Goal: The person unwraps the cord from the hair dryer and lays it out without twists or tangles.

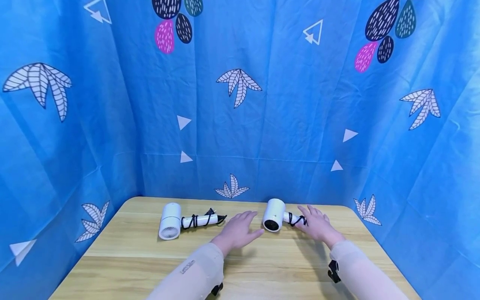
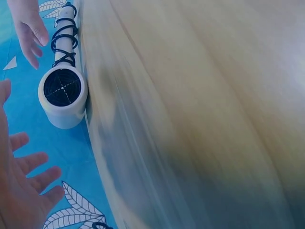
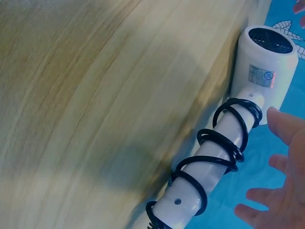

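Two white hair dryers lie on the wooden table, each with a black cord wound around its handle. The right hair dryer [image 1: 275, 213] has its round dark end facing the near side. Over its handle my right hand [image 1: 314, 223] hovers with fingers spread; the right wrist view shows the handle [image 3: 205, 167] beside my thumb and fingertips. My left hand [image 1: 238, 231] is held between the two dryers, palm down, fingers extended and holding nothing. The left hair dryer [image 1: 170, 221] shows a ribbed grille, its handle pointing right toward my left hand.
A blue patterned curtain [image 1: 240, 133] hangs behind the table and along both sides. The wooden table [image 1: 270, 266] has rounded back corners. Black straps show at both wrists, and light sleeves cover the forearms.
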Demonstrator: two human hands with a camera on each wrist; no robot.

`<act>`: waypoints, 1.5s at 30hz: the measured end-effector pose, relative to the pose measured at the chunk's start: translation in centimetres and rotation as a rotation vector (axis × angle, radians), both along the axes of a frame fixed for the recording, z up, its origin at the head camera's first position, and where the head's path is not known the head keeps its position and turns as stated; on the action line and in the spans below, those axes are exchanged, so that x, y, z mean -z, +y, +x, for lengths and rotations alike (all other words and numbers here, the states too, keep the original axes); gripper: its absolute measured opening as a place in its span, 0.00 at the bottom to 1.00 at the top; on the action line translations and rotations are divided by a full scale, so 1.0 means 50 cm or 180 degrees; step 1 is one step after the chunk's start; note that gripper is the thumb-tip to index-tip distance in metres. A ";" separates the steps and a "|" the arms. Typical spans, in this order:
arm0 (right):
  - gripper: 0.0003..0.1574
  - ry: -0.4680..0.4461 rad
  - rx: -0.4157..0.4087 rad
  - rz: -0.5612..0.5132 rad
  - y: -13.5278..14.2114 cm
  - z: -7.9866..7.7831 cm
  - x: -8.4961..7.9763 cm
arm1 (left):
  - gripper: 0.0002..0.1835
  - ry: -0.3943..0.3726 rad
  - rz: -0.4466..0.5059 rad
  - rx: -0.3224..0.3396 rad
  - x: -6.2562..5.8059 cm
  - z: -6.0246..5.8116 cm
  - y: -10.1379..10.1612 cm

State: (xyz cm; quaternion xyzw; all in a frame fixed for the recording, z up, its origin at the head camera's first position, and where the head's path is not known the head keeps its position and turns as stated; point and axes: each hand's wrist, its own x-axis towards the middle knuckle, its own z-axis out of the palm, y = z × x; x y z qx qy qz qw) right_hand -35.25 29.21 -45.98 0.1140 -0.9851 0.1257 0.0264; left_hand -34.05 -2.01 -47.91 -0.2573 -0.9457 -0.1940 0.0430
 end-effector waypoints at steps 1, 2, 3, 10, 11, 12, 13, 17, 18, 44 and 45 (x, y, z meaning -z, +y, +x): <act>0.42 -0.0002 0.0007 -0.0012 0.001 -0.001 0.001 | 0.46 -0.0019 0.0035 -0.0002 -0.001 -0.001 0.004; 0.43 -0.0004 0.0013 -0.0022 0.003 -0.002 0.002 | 0.46 -0.0026 0.0070 -0.0010 -0.001 -0.003 0.008; 0.43 -0.0006 0.0016 -0.0031 0.004 -0.003 0.003 | 0.45 -0.0034 0.0095 -0.0025 -0.001 -0.005 0.012; 0.43 -0.0003 0.0063 -0.0039 0.011 -0.009 0.011 | 0.41 -0.0109 0.0267 -0.0145 0.013 -0.025 0.036; 0.43 0.0013 0.0059 -0.0033 0.012 -0.010 0.011 | 0.41 -0.0135 0.0300 -0.0164 0.013 -0.028 0.039; 0.43 0.0028 0.0057 -0.0029 0.013 -0.011 0.011 | 0.41 -0.0148 0.0318 -0.0185 0.014 -0.031 0.042; 0.43 0.0049 0.0052 -0.0028 0.014 -0.012 0.011 | 0.41 -0.0154 0.0346 -0.0202 0.015 -0.034 0.045; 0.42 0.0102 0.0023 -0.0040 0.017 -0.013 0.010 | 0.41 -0.0234 0.0467 -0.0266 0.014 -0.038 0.055; 0.43 0.0105 0.0016 -0.0038 0.018 -0.014 0.010 | 0.41 -0.0270 0.0522 -0.0273 0.012 -0.038 0.058; 0.33 -0.0045 0.0157 -0.0136 0.028 -0.050 0.052 | 0.36 -0.1035 0.1919 -0.0469 0.046 -0.046 0.127; 0.32 -0.0038 0.0157 -0.0147 0.029 -0.051 0.053 | 0.35 -0.1036 0.1940 -0.0445 0.048 -0.048 0.130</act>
